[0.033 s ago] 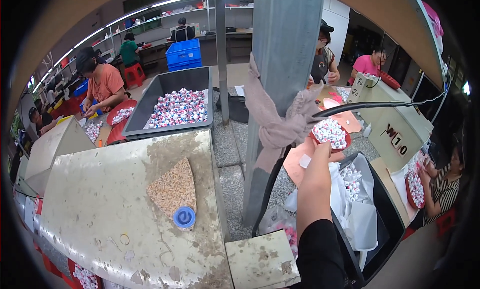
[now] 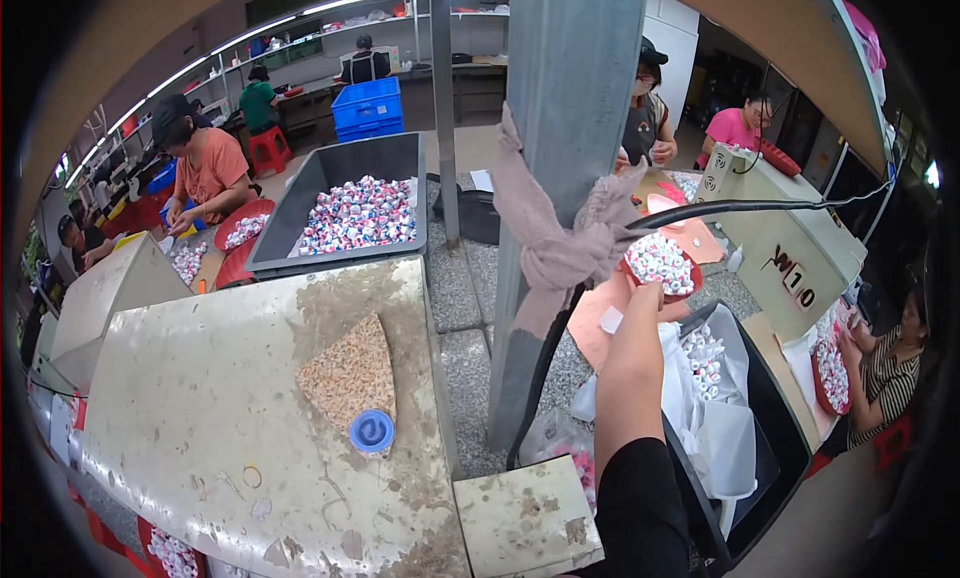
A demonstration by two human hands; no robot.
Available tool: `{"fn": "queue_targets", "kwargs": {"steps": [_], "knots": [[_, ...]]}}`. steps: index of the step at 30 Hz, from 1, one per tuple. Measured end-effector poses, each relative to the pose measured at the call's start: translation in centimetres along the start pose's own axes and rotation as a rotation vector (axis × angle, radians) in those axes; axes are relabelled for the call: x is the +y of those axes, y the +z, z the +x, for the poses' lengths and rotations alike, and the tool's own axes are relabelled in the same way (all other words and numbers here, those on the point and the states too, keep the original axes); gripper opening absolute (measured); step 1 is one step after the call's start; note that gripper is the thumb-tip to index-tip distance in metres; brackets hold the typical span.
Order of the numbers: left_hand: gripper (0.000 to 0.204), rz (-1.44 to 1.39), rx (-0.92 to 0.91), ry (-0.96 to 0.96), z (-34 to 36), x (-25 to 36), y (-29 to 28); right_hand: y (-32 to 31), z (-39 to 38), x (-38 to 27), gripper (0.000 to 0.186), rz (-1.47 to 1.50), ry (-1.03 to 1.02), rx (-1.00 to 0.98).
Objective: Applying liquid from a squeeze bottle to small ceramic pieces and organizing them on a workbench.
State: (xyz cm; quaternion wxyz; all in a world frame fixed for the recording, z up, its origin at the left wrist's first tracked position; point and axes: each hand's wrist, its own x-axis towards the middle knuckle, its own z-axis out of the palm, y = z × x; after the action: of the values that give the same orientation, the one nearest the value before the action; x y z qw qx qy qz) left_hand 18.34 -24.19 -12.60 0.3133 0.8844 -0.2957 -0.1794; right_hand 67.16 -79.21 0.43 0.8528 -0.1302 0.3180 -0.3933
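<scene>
While the left hand is out of view, the right hand (image 2: 650, 296) reaches forward on a nearly straight arm and appears to be gripping the near rim of a red bowl (image 2: 677, 298), its fingers curled in and partly hidden, so how firmly they hold cannot be told. The step in hand looks like handling this loaded bowl by its edge; from such a one-sided hold, any move would call for a firm pinch and a level rim, since the small white pieces (image 2: 660, 262) are heaped loosely and could roll out. The bowl lies just beyond the hand, touching it at the near edge, with most of its load on the far side of the knuckles; whether it rests on something or hangs from the grip is unclear. A pink sheet (image 2: 590, 323) spreads to the left of the hand, near the wrist. Just right of the forearm stands a black crate (image 2: 790, 458), lined with white sheeting and holding more pieces and a white scoop (image 2: 728, 448). The grey post (image 2: 570, 78), with a knotted cloth (image 2: 565, 243) tied around it, rises to the left of the bowl.
</scene>
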Motion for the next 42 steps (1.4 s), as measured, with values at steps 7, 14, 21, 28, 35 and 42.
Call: {"fn": "queue_targets", "kwargs": {"steps": [7,14,21,28,35,42], "knots": [[0.037,0.076,-0.217,-0.008,-2.0,1.0,-1.8,0.3,-2.3,-4.1,0.041,0.117,-0.024,-0.018],[0.041,-0.179,0.503,0.196,-4.2,7.6,-3.8,-4.5,1.0,-10.0,0.059,-0.040,-0.122,-0.152],[0.032,-0.147,0.453,0.115,-4.7,11.2,-7.0,-7.5,-14.9,-15.5,0.075,-0.181,0.122,-0.296],[0.029,-0.168,0.436,0.140,-5.5,11.7,-7.5,-9.2,-20.3,-11.8,0.065,-0.238,0.253,-0.288],[0.028,-0.158,0.424,0.104,-5.7,12.7,-8.0,-7.5,-23.6,-4.4,0.059,-0.325,0.329,-0.264],[0.027,-0.193,0.409,0.142,-5.6,11.5,-7.5,-8.3,-21.6,-0.1,0.048,-0.254,0.280,-0.256]]}}
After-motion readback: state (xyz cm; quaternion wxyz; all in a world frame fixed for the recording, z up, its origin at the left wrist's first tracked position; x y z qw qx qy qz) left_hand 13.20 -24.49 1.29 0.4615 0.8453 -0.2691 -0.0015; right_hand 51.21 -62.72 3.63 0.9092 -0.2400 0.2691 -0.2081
